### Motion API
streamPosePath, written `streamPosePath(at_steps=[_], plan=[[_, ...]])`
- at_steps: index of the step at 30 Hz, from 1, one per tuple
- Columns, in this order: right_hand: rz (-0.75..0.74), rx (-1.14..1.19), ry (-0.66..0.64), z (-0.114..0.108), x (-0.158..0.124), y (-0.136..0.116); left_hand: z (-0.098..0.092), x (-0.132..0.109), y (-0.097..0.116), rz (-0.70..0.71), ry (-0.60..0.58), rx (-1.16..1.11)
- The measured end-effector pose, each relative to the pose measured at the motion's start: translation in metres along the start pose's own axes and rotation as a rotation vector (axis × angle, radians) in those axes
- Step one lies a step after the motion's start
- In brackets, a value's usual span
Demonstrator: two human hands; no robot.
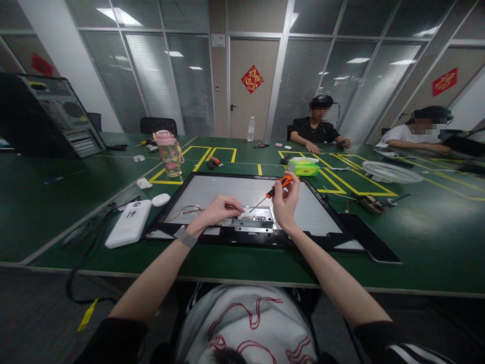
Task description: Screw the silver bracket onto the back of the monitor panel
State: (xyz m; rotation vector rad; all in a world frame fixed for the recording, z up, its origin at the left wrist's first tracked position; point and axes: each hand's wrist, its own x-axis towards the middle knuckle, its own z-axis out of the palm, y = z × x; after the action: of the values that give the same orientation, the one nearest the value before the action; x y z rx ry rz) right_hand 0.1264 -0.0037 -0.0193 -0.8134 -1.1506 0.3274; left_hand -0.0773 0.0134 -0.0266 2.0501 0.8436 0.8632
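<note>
My right hand grips an orange and black screwdriver by its handle. The thin shaft slants down and left, its tip over a silver metal bracket with small parts inside. At the bracket's left end is my left hand, fingers closed together; whatever they hold is hidden or too small to name. Both hands are above a large flat display panel with a black frame and pale grey back, lying on the green table. Thin wires run across the panel left of the bracket.
A white power bank and a cable lie left of the panel, a black phone right. Behind stand a pink-lidded bottle, a green-yellow pack and a water bottle. Two people sit across the table. A computer case stands far left.
</note>
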Motion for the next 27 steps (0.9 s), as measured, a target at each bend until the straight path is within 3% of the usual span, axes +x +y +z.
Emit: streamPosePath(at_steps=[7, 15, 21, 27], plan=[[-0.010, -0.003, 0.001, 0.000, 0.000, 0.000, 0.001, -0.003, 0.002, -0.083, -0.030, -0.039], [-0.018, -0.008, 0.001, 0.000, 0.000, 0.000, 0.000, 0.000, 0.000, 0.043, -0.013, 0.001], [-0.024, -0.016, -0.005, 0.000, 0.000, 0.000, 0.003, -0.002, 0.005, -0.037, -0.023, 0.038], [-0.044, -0.020, -0.001, 0.001, 0.000, -0.001, 0.004, -0.006, 0.013, 0.158, -0.039, 0.137]])
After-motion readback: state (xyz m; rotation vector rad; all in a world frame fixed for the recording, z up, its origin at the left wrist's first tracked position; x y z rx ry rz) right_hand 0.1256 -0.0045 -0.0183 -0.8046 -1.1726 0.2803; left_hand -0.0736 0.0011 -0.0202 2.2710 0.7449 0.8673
